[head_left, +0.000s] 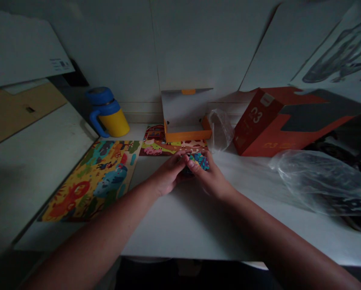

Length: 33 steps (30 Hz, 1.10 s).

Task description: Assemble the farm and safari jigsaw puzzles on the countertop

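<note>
Above the middle of the white table, my left hand (172,172) and my right hand (210,174) are closed together around a small bundle of puzzle pieces (201,160). Its top face carries blue, green and purple leaf-like print; the fingers cover its lower edges. Both thumbs press on the near side, close to each other. Just beyond the hands lies a printed picture sheet (156,150) with a barn and animals, partly under an open orange box (188,135) whose lid stands up.
On the left lies a yellow animal picture (108,177), with a blue and yellow mug (115,119) behind it. A clear plastic bag (219,131) sits beside the orange box. To the right are a red-orange carton (256,125) and a larger plastic bag (316,181).
</note>
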{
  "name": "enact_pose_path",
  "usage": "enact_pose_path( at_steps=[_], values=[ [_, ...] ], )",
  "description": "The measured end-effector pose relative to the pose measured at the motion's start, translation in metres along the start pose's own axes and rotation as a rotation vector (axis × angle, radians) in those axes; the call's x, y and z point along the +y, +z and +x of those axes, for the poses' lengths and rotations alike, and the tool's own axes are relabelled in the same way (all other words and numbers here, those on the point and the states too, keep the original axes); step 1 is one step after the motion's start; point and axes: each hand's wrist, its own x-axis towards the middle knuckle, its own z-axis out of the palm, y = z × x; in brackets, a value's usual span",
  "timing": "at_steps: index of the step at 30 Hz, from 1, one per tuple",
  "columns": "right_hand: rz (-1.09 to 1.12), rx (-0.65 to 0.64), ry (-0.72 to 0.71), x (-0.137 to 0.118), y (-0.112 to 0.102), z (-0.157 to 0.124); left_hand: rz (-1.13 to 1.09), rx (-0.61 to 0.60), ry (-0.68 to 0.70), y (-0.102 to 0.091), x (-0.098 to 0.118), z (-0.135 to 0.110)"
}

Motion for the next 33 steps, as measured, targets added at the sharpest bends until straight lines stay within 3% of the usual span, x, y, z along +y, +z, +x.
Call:
enact_pose_path(
  at_steps=[5,8,12,15,22,28,33],
  values=[
    [-0.263,0.086,-0.073,-0.009,0.001,-0.004,-0.083,-0.030,-0.060,0.003,-0.002,0.000],
    [-0.380,0.185,-0.089,-0.009,0.000,-0.005,-0.105,0.040,-0.098,0.009,-0.003,0.002],
    [-0.405,0.263,-0.117,-0.010,-0.004,-0.006,-0.091,0.185,-0.025,0.011,-0.001,0.003],
    [-0.285,0.209,-0.083,-0.008,-0.007,-0.002,-0.036,0.271,0.047,0.007,0.003,0.005],
    [0.189,0.076,0.092,-0.002,-0.010,0.007,0.124,0.301,0.058,0.000,-0.001,0.008],
    [0.304,0.027,0.202,-0.006,-0.021,0.011,0.079,0.220,0.010,-0.004,0.001,0.008],
    [0.333,0.034,0.232,-0.003,-0.029,0.013,0.117,0.230,0.003,-0.005,0.003,0.008]
  ],
)
